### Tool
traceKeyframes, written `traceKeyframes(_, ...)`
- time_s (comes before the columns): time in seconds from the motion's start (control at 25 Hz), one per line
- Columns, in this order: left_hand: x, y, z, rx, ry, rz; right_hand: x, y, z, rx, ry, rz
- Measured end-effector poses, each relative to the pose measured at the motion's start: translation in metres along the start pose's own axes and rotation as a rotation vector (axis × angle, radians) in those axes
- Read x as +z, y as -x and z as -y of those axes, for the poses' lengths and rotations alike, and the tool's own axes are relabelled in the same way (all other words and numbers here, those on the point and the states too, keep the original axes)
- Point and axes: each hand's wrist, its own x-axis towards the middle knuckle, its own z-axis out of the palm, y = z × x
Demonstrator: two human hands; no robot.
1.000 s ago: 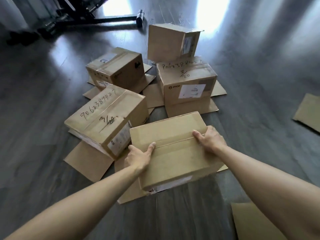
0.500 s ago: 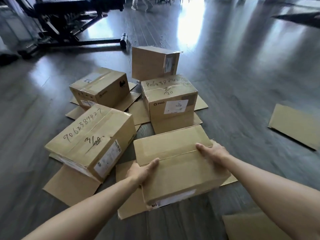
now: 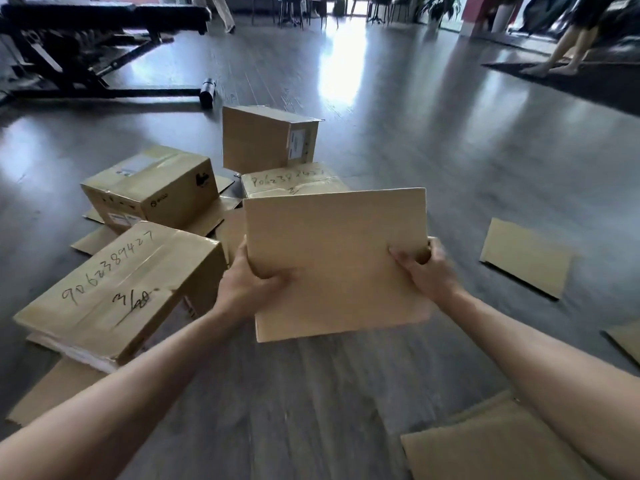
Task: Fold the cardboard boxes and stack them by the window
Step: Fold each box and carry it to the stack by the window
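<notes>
Early going here, I'd judge: four boxes sit on the dark floor with flaps splayed under them — the numbered box, the labelled box, another numbered one and the far box — plus loose flat sheets, and no window-side stack in sight. One carton is up off the floor, held between both hands at chest front: left hand grips its left edge, thumb across the face; right hand clamps the right edge, fingers curled round.
</notes>
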Motion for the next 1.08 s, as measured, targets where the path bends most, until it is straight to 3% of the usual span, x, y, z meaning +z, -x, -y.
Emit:
traceKeyframes(0.12,-0.003,-0.004,0.008,-0.004,0.029,0.023,-0.011,-0.004,-0.001,-0.043,-0.064,0.085)
traceKeyframes(0.24,0.003,0.003,0.026,-0.004,-0.008,0.006,-0.012,0.001,-0.014,-0.058,0.099,0.187)
traceKeyframes(0.32,0.012,0.012,0.039,0.003,-0.014,-0.026,-0.004,0.011,-0.028,-0.04,0.248,0.164)
traceKeyframes(0.44,0.024,0.021,0.062,-0.005,-0.041,-0.033,0.014,0.029,-0.052,0.003,0.281,0.128)
traceKeyframes(0.56,0.028,0.02,0.084,-0.089,-0.085,0.126,0.02,0.034,-0.075,0.136,0.308,0.221)
traceKeyframes(0.72,0.016,0.007,0.085,-0.181,0.031,0.424,0.001,0.017,-0.078,0.331,0.204,0.543)
traceKeyframes(0.84,0.007,0.0,0.07,-0.204,0.227,0.593,-0.016,0.006,-0.064,0.358,0.074,0.692)
traceKeyframes(0.96,0.002,-0.012,0.044,-0.247,0.343,0.498,-0.022,-0.01,-0.045,0.334,-0.174,0.651)
traceKeyframes(1.08,0.007,-0.028,0.023,-0.251,0.241,0.318,-0.011,-0.026,-0.028,0.366,-0.164,0.454)
